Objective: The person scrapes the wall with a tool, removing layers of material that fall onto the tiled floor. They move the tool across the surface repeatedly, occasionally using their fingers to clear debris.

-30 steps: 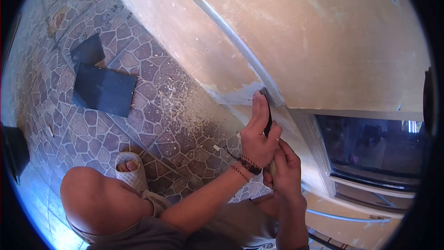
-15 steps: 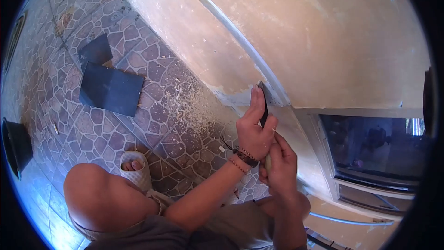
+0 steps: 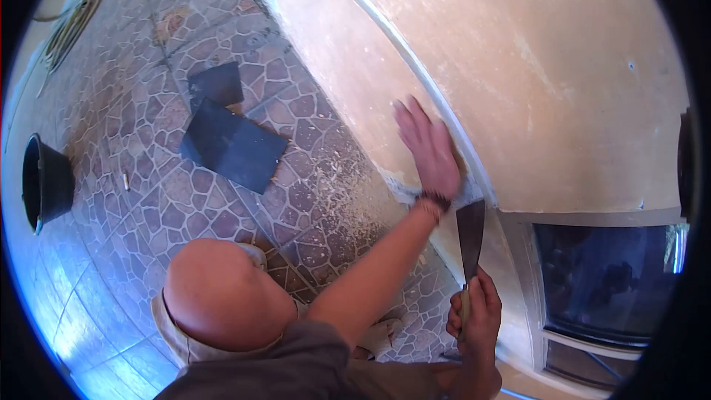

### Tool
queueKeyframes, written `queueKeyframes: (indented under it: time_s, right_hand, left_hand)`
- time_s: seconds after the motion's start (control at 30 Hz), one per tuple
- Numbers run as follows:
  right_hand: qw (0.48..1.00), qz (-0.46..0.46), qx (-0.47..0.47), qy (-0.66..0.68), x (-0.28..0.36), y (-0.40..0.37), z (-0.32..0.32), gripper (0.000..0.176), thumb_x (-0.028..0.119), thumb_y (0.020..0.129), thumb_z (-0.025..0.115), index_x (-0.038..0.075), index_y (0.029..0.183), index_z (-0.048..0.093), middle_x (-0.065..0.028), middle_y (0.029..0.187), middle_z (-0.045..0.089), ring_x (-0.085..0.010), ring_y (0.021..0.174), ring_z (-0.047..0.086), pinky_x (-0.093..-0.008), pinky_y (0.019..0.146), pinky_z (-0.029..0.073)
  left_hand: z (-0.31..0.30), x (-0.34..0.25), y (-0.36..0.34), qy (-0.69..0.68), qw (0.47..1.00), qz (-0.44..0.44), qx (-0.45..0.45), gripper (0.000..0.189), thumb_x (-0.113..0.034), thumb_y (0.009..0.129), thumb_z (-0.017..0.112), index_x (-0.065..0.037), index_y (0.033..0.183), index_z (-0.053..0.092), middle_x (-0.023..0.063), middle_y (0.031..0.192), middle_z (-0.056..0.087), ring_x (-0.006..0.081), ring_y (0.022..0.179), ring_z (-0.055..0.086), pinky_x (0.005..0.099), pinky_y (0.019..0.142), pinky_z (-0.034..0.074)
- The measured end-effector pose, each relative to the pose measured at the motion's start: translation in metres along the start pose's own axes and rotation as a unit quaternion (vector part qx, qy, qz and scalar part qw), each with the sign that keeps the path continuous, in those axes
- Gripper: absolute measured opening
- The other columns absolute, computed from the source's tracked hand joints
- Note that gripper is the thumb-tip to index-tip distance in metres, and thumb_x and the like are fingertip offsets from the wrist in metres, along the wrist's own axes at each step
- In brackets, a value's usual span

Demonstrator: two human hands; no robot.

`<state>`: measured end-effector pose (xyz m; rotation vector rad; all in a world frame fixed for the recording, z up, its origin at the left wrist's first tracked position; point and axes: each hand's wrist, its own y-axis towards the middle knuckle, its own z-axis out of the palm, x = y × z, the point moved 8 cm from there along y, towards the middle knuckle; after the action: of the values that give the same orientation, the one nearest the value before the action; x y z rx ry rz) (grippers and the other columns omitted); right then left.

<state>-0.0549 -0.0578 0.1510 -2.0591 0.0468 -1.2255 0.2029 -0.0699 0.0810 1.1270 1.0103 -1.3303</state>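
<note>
My left hand (image 3: 431,150), with dark braided bracelets at its wrist, lies against the tan wall (image 3: 548,89), fingers stretched out. It rests just below the raised light trim (image 3: 416,67) that runs along the wall. My right hand (image 3: 481,316) grips the pale handle of a putty knife (image 3: 471,237). The knife's wide dark blade points upward, and its edge overlaps the rough whitish patch (image 3: 468,194) at the trim's lower end, close to my left wrist.
Pale flakes (image 3: 344,196) litter the stone-patterned floor (image 3: 163,178) along the wall's foot. Dark flat sheets (image 3: 241,144) lie further left. A black bucket (image 3: 55,181) and a coiled hose (image 3: 72,30) are at the far left. A dark window (image 3: 592,274) is low on the right.
My left hand has left the knife blade and moved up to lie flat on the wall. The knife, now in my right hand alone, has come lower, and the view has shifted.
</note>
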Motion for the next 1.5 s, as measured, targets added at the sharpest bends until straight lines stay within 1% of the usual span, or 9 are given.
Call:
queueKeyframes:
  time_s: [0.2,0.33,0.4,0.5,0.9,1.03,1.1,1.27,1.5]
  right_hand:
    - [0.994,-0.055,0.08,-0.045,0.006,-0.012,0.02,0.047,0.015,0.094,0.049,0.002,0.137,0.037,-0.0032,0.066,0.05,-0.0063,0.042,0.043,-0.0211,0.035,0.033]
    - [0.991,-0.109,0.078,-0.03,0.012,-0.005,0.016,0.05,0.015,0.091,0.052,0.004,0.138,0.037,-0.005,0.074,0.054,-0.0082,0.049,0.048,-0.0227,0.041,0.041]
    - [0.987,-0.14,0.072,-0.029,0.025,-0.004,0.025,0.052,0.02,0.093,0.049,0.005,0.14,0.034,-0.006,0.076,0.053,-0.0086,0.047,0.047,-0.0232,0.038,0.04]
    - [0.988,-0.137,0.049,-0.051,0.037,-0.003,0.04,0.051,0.022,0.094,0.047,0.005,0.141,0.034,-0.0054,0.073,0.053,-0.0082,0.045,0.046,-0.0222,0.035,0.038]
    - [0.978,-0.008,0.027,-0.208,-0.005,-0.003,0.023,0.052,0.01,0.088,0.059,0.001,0.135,0.041,0.0014,0.063,0.05,-0.0052,0.045,0.043,-0.0212,0.037,0.034]
    - [0.962,0.023,0.042,-0.27,-0.008,0.012,0.009,0.05,0.009,0.087,0.061,0.002,0.133,0.044,0.0028,0.064,0.05,-0.0046,0.046,0.042,-0.0209,0.041,0.034]
    - [0.942,0.069,0.011,-0.327,-0.006,0.019,0.011,0.046,0.007,0.085,0.059,-0.002,0.129,0.048,-0.0086,0.094,0.063,-0.0092,0.077,0.057,-0.0242,0.071,0.048]
    - [0.946,0.145,0.06,-0.284,-0.007,0.03,0.051,0.05,0.005,0.086,0.056,0.0,0.134,0.042,-0.0031,0.072,0.056,-0.0079,0.052,0.051,-0.0248,0.047,0.043]
    - [0.966,0.079,0.051,-0.24,0.006,0.065,0.102,0.054,0.008,0.084,0.052,0.001,0.136,0.04,-0.0047,0.066,0.053,-0.0086,0.042,0.044,-0.0256,0.036,0.035]
  left_hand:
    - [-0.022,0.029,0.066,0.037,0.998,-0.038,-0.038,0.064,-0.038,0.1,0.027,-0.003,0.148,0.003,0.0249,0.153,0.0,0.0384,0.142,-0.001,0.0502,0.112,0.001]
    - [0.001,0.066,-0.049,0.078,0.992,0.005,0.096,0.071,-0.037,0.097,0.038,-0.003,0.148,0.001,0.0245,0.153,-0.001,0.0388,0.142,-0.002,0.0514,0.112,0.005]
    - [-0.006,0.085,-0.1,0.108,0.954,-0.148,0.239,0.072,-0.041,0.098,0.036,0.003,0.146,0.005,0.0242,0.153,0.0,0.0352,0.142,-0.001,0.0431,0.114,0.01]
    - [-0.027,0.119,-0.118,-0.051,0.951,-0.256,0.167,0.069,-0.04,0.098,0.037,0.003,0.146,0.01,0.025,0.152,0.007,0.032,0.143,0.004,0.0371,0.114,0.013]
    - [-0.048,0.036,0.126,-0.004,0.99,-0.138,-0.042,0.066,-0.042,0.101,0.025,0.001,0.146,0.004,0.0254,0.152,0.002,0.0363,0.142,-0.004,0.0412,0.114,0.0]
    - [-0.029,0.071,0.032,-0.04,0.988,-0.149,0.0,0.064,-0.036,0.1,0.036,-0.003,0.147,0.01,0.0242,0.152,0.005,0.0351,0.142,0.003,0.0437,0.113,0.006]
    - [-0.035,0.089,-0.015,-0.109,0.965,-0.239,-0.006,0.058,-0.031,0.098,0.044,0.0,0.143,0.025,0.0241,0.147,0.025,0.0308,0.137,0.022,0.0386,0.11,0.019]
    - [-0.074,0.105,-0.074,-0.104,0.926,-0.353,-0.088,0.042,-0.021,0.094,0.054,0.004,0.128,0.051,0.0181,0.123,0.059,0.0191,0.111,0.056,0.0302,0.095,0.042]
    - [-0.064,0.091,-0.117,-0.23,0.89,-0.393,0.021,0.046,-0.012,0.093,0.055,0.007,0.133,0.043,0.0176,0.13,0.053,0.0193,0.119,0.05,0.0284,0.101,0.035]
